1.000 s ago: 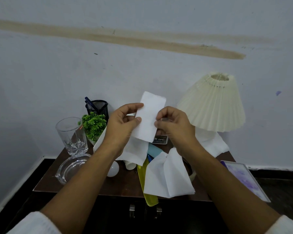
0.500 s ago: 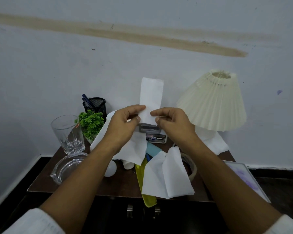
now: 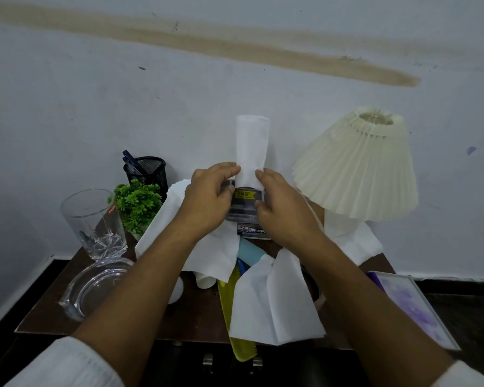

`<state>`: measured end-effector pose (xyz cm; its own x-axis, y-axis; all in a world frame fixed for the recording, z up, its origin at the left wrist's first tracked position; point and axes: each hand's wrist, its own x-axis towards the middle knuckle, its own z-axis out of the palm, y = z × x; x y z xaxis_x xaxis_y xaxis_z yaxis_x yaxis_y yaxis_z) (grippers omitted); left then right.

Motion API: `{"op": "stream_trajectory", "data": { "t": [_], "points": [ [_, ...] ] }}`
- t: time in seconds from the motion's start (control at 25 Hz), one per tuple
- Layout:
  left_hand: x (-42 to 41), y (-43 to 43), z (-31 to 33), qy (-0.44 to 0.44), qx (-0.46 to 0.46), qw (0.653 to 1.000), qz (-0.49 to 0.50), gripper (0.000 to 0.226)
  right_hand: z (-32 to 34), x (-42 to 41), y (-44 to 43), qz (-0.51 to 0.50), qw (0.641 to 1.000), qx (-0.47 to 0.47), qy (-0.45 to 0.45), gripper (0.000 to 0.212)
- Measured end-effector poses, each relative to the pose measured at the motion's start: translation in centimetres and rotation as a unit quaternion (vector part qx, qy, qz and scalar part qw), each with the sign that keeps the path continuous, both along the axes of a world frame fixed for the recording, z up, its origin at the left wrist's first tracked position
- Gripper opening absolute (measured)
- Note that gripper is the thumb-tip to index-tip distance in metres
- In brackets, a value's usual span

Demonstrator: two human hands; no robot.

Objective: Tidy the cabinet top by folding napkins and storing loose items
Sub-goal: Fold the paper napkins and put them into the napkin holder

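Note:
I hold a narrow folded white napkin [image 3: 252, 146] upright over the brown cabinet top [image 3: 196, 317]. My left hand [image 3: 207, 199] pinches its lower left edge and my right hand [image 3: 285, 208] pinches its lower right edge. The napkin's bottom end meets a grey packet with a yellow label [image 3: 245, 205] between my hands; I cannot tell whether the hands also hold the packet. Loose unfolded napkins lie at the front [image 3: 274, 303], under my left wrist [image 3: 213, 252] and beneath the lamp [image 3: 349, 238].
On the left stand a drinking glass [image 3: 95, 222], a glass dish [image 3: 95, 286], a small green plant [image 3: 137, 202] and a black mesh pen holder [image 3: 147, 170]. A pleated lamp [image 3: 358, 166] fills the right back. A yellow comb [image 3: 224, 297], a blue item [image 3: 249, 251] and a framed picture [image 3: 414, 305] lie nearby.
The napkin has turned from tilted to upright and looks narrower. Both hands have slid down to its lower end, close together. The grey packet has come into view between them.

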<state>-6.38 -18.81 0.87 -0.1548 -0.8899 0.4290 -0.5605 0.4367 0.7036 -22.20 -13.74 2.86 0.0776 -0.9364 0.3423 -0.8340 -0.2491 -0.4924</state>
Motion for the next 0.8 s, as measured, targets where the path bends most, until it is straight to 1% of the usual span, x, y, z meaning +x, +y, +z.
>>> {"op": "stream_trajectory", "data": {
  "t": [0.16, 0.32, 0.52, 0.68, 0.8],
  "points": [
    [0.0, -1.2, -1.1, -0.001, 0.006, 1.000, -0.022, 0.051, -0.3, 0.0, -0.6, -0.004, 0.999, 0.002, 0.045, 0.058],
    [-0.3, -1.4, -1.4, -0.028, 0.015, 0.999, -0.014, 0.053, -0.8, 0.3, -1.6, -0.001, 0.996, 0.036, 0.080, 0.063],
    [0.2, -2.1, -2.1, -0.033, 0.018, 0.999, -0.012, 0.049, -0.6, 0.2, -2.2, 0.006, 0.995, 0.032, 0.097, 0.048],
    [0.1, -2.2, -2.3, -0.039, 0.027, 0.999, -0.019, 0.049, -0.9, 0.2, -2.5, -0.003, 0.994, 0.020, 0.108, 0.046],
    [0.0, -2.4, -2.5, -0.037, 0.026, 0.999, -0.018, 0.049, -1.4, 0.2, -2.8, -0.016, 0.990, 0.010, 0.138, 0.045]
  ]
}}
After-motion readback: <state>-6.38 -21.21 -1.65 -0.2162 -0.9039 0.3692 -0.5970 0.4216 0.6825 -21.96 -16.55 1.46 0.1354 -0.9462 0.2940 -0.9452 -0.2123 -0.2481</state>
